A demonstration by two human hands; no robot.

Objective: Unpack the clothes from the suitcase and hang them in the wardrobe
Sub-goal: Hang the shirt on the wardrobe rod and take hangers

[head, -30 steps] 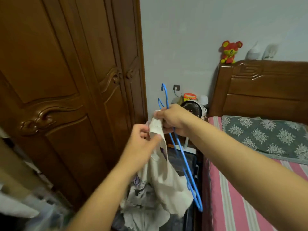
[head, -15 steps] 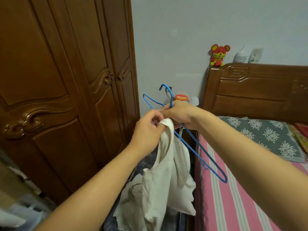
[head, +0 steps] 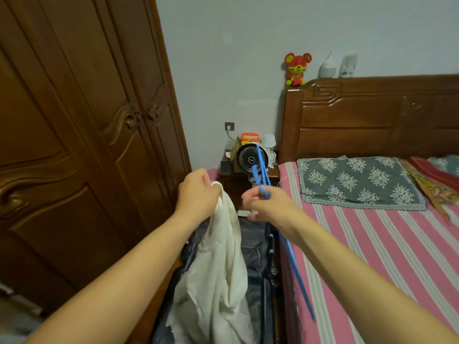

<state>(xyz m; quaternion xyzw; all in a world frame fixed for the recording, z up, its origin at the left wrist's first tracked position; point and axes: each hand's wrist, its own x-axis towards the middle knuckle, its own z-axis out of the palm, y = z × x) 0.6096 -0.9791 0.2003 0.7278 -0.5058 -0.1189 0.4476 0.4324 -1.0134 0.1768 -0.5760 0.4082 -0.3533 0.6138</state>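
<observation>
Both hands are raised in front of the person and apart from each other. Left hand [head: 198, 192] has its fingers curled round the top edge of a cream garment [head: 218, 269], bunching the cloth at the fingertips; the rest of the garment hangs straight down below that hand. Right hand [head: 268, 204] pinches a blue hanger [head: 295, 269] near its neck, fingers closed on the wire. The hanger's top pokes up past the fingers, and its long side runs down and to the right under the right wrist. Garment and hanger do not touch; a gap shows between them.

Below both hands lies the open dark suitcase [head: 255, 256], and the garment's lower folds hang over it. Whether the cloth rests on the case I cannot tell.

Left of the left hand stands the wardrobe [head: 74, 145], its carved brown doors closed.

Right of the right hand is the bed [head: 372, 244] with a pink striped sheet, and a grey flowered pillow [head: 357, 182] lies at its head against the wooden headboard [head: 372, 115]. A red toy [head: 296, 68] sits on the headboard's left corner.

Beyond the hands, a nightstand [head: 238, 180] carries a small black fan [head: 249, 158], partly hidden behind the hanger's top.
</observation>
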